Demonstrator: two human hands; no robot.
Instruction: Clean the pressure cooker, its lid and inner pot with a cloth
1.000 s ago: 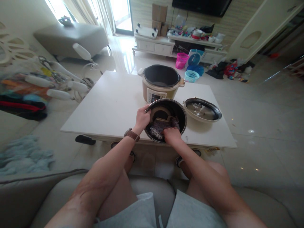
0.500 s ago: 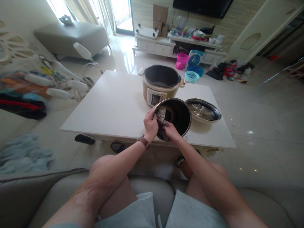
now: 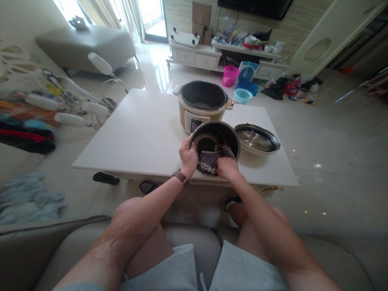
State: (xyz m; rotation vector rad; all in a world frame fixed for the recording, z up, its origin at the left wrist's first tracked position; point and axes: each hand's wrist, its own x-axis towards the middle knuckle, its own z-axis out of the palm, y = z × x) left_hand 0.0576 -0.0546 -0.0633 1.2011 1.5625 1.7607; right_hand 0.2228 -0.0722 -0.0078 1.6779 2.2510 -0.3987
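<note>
My left hand (image 3: 188, 157) is closed on the left rim of a dark inner pot (image 3: 228, 135), which is tilted so that its mouth faces me. Inside its near wall lies a patterned grey-brown cloth (image 3: 209, 161). My right hand (image 3: 227, 167) grips this cloth at the pot's lower right, fingers partly hidden by the fabric. Just behind the pot stands a beige electric pressure cooker (image 3: 184, 109), lidless, with a control panel on its front. To the right its lid (image 3: 257, 139) rests upside down on the table.
All of this is on a white table (image 3: 127, 137). Beyond it on the floor are a pink basket (image 3: 230, 76), a light-blue basket (image 3: 242, 96) and several bags. A lamp with white shades (image 3: 100, 64) stands at the left.
My right hand has moved the cloth from the pot's left inner side to its lower right. The pot has turned slightly, and my left hand still holds its rim.
</note>
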